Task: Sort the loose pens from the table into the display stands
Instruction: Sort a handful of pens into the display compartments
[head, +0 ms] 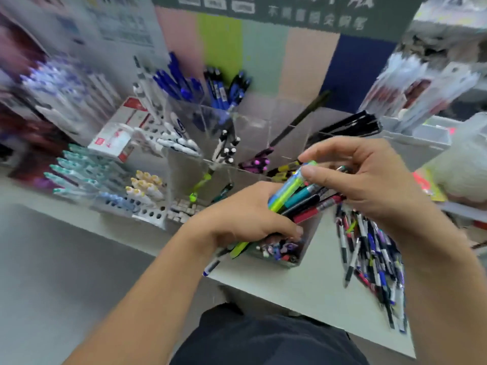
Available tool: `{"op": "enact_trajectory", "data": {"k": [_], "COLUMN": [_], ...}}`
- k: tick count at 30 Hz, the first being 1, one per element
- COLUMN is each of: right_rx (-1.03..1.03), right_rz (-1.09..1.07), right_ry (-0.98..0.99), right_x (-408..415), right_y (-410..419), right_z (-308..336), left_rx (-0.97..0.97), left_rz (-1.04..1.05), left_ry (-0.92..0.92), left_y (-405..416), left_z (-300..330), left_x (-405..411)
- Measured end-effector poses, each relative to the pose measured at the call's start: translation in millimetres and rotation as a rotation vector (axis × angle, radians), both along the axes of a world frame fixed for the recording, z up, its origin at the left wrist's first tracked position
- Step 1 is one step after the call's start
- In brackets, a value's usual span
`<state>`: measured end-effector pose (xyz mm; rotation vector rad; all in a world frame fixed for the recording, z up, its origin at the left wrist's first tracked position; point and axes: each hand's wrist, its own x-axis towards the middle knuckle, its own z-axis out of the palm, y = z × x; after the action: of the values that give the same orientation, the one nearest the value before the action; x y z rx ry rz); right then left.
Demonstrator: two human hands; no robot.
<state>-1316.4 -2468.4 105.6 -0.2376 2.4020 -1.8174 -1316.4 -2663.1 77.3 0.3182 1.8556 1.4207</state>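
Observation:
My left hand (247, 214) grips a bundle of mixed pens (303, 198), green, teal, black and red, held slanting over the table edge. My right hand (369, 180) pinches the top end of a green and blue pen (297, 180) in that bundle with thumb and fingers. A heap of loose pens (369, 256) lies on the white table (303, 291) under my right wrist. Behind the hands stands a clear acrylic display stand (253, 143) with divided compartments holding blue, black, white and purple pens. The view is blurred.
A small clear box (279, 251) of small bits sits under my left hand. A white peg rack (147, 201) with teal and yellow-capped pens stands at left, beside a red and white box (116, 138). Packaged pens (416, 85) hang at upper right.

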Motion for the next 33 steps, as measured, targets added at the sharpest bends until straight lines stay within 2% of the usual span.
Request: {"op": "enact_trajectory", "data": {"k": [7, 12, 16, 19, 23, 26, 33], "right_rx": [0.182, 0.072, -0.037, -0.131, -0.315, -0.223, 0.126], "right_rz": [0.161, 0.167, 0.129, 0.039, -0.256, -0.303, -0.167], "right_ry": [-0.037, -0.058, 0.099, 0.183, 0.298, 0.446, 0.586], "right_x": [-24.4, -39.5, -47.1, -47.4, -51.6, -45.7, -28.4], "right_y": [-55.4, -86.7, -102.6, -112.9, -112.5, -115.4, -155.3], "right_z": [-13.0, -26.6, -26.6, -27.4, -24.4, -29.3, -86.4], "left_rx": [0.135, 0.202, 0.262, 0.280, 0.299, 0.344, 0.371], "left_rz": [0.246, 0.412, 0.518, 0.577, 0.688, 0.793, 0.955], "left_ry": [-0.050, -0.104, -0.109, -0.114, -0.163, -0.210, -0.240], "left_y": [-37.7, -59.9, -84.2, -100.1, -112.1, -125.9, -156.8], "left_z": [-36.4, -53.3, -61.6, -67.7, -75.5, -82.9, -94.4], "left_x": [22.4, 28.0, 28.9, 30.0, 36.9, 41.8, 48.8]}}
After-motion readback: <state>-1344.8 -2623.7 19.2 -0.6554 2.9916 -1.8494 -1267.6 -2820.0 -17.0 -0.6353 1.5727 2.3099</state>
